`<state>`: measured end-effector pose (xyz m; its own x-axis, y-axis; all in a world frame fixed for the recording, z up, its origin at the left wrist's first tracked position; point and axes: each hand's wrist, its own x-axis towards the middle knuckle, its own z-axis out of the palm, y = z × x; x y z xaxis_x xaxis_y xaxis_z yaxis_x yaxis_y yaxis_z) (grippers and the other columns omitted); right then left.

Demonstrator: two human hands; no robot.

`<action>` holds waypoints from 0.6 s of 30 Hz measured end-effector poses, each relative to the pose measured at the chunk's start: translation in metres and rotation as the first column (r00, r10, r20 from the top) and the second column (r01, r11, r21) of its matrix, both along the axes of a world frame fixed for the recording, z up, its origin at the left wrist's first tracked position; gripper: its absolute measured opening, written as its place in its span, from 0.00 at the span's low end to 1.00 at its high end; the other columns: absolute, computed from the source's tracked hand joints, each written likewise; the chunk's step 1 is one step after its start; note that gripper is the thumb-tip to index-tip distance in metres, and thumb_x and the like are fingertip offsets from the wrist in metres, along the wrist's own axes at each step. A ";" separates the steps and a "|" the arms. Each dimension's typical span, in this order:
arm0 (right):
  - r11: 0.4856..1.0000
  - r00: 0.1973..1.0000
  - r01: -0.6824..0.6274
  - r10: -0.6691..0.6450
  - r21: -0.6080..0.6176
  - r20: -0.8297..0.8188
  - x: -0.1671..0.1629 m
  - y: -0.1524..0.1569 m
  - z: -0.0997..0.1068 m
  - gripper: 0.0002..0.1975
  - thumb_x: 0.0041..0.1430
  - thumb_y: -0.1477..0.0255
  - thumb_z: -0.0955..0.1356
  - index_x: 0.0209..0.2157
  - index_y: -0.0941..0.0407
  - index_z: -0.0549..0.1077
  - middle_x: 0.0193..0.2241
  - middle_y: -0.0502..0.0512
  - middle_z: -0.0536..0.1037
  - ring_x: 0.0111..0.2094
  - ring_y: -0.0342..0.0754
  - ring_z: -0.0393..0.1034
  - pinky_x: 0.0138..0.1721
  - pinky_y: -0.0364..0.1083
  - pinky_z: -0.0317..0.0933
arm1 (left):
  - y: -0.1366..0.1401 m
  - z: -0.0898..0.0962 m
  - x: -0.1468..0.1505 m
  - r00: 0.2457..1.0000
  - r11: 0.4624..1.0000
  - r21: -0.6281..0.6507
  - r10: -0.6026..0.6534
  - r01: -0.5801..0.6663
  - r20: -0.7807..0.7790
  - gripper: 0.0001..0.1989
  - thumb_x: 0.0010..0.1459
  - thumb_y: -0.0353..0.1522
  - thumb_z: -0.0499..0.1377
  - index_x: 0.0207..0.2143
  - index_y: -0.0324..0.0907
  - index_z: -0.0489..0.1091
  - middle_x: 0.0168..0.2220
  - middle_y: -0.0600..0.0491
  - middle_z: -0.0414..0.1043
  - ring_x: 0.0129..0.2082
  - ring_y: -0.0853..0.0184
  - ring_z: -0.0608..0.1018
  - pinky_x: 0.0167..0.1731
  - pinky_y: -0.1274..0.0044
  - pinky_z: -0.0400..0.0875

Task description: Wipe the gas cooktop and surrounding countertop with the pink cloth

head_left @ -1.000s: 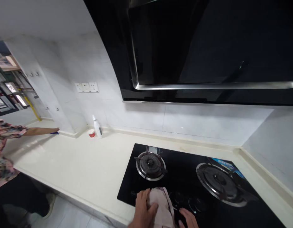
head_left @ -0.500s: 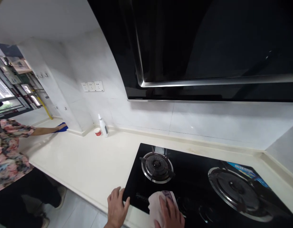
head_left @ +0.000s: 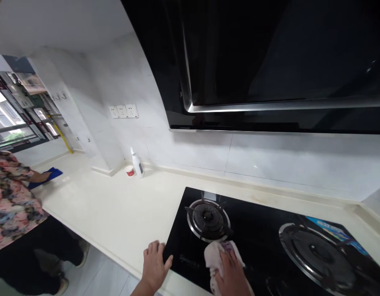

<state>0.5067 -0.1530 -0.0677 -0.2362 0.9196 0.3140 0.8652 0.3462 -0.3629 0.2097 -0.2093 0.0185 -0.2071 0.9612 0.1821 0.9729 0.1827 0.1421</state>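
A pale cloth point(head_left: 212, 255) with a purple patch lies bunched on the black glass gas hob point(head_left: 251, 222), under my right hand point(head_left: 232, 273), whose fingers press and grip it. It sits just in front of the left burner point(head_left: 207, 218). My left hand point(head_left: 155, 263) rests on the front edge of the cream countertop point(head_left: 122, 213), by the hob's left corner. Its fingers lie flat and apart, holding nothing.
A black range hood point(head_left: 254, 61) overhangs the hob. A white spray bottle point(head_left: 137, 165) and small red-and-white cup point(head_left: 130, 171) stand by the wall. At the left, another person point(head_left: 14, 197) holds a blue cloth point(head_left: 56, 173) on the counter. The right burner point(head_left: 316, 257) carries a pan support.
My right hand has slid the cloth forward and slightly right over the hob. The other person's blue cloth has moved left and nearer to them. My left hand stays about in place.
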 end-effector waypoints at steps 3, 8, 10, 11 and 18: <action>0.994 0.993 0.108 -0.108 -0.002 -0.050 -0.002 0.013 0.020 0.27 0.61 0.66 0.58 0.60 0.61 0.63 0.60 0.65 0.68 0.65 0.60 0.55 0.64 0.58 0.53 | 0.000 0.000 -0.002 0.999 1.000 0.026 -0.005 0.003 0.045 0.18 0.61 0.42 0.56 0.49 0.44 0.72 0.50 0.45 0.69 0.51 0.55 0.69 0.50 0.64 0.61; 0.982 0.986 0.163 -0.158 0.094 -0.055 -0.024 0.021 0.048 0.32 0.63 0.60 0.60 0.64 0.62 0.56 0.63 0.70 0.63 0.69 0.64 0.43 0.64 0.63 0.46 | -0.001 -0.008 -0.006 0.993 0.995 0.103 -0.025 0.013 0.116 0.14 0.61 0.40 0.56 0.46 0.45 0.71 0.50 0.47 0.68 0.52 0.57 0.68 0.51 0.65 0.62; 0.978 0.984 0.179 -0.176 0.109 -0.041 -0.035 0.014 0.050 0.34 0.63 0.59 0.60 0.65 0.64 0.55 0.64 0.73 0.62 0.70 0.68 0.41 0.63 0.66 0.45 | 0.000 -0.012 -0.008 0.993 0.992 0.129 -0.026 0.011 0.117 0.14 0.61 0.40 0.57 0.46 0.45 0.71 0.51 0.47 0.68 0.53 0.57 0.68 0.51 0.64 0.63; 0.979 0.985 0.174 -0.172 0.107 -0.026 -0.041 0.009 0.049 0.35 0.63 0.58 0.61 0.65 0.64 0.55 0.64 0.73 0.62 0.69 0.70 0.41 0.63 0.67 0.44 | 0.001 -0.013 -0.009 0.993 0.990 0.140 -0.028 0.012 0.114 0.14 0.61 0.40 0.57 0.45 0.45 0.71 0.51 0.47 0.68 0.53 0.56 0.68 0.51 0.64 0.63; 0.980 0.976 -0.197 0.197 -0.007 0.095 -0.085 -0.046 0.046 0.36 0.57 0.62 0.67 0.67 0.49 0.58 0.69 0.56 0.56 0.70 0.68 0.42 0.67 0.66 0.34 | 0.002 -0.020 -0.014 0.994 0.974 0.225 -0.048 0.026 0.094 0.13 0.61 0.41 0.57 0.44 0.44 0.71 0.51 0.46 0.68 0.55 0.56 0.69 0.52 0.63 0.65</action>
<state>0.4212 -0.1993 -0.0214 -0.4414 0.8514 0.2833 0.8104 0.5138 -0.2815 0.1956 -0.2069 -0.0014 -0.2000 0.9059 0.3733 0.9575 0.1000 0.2704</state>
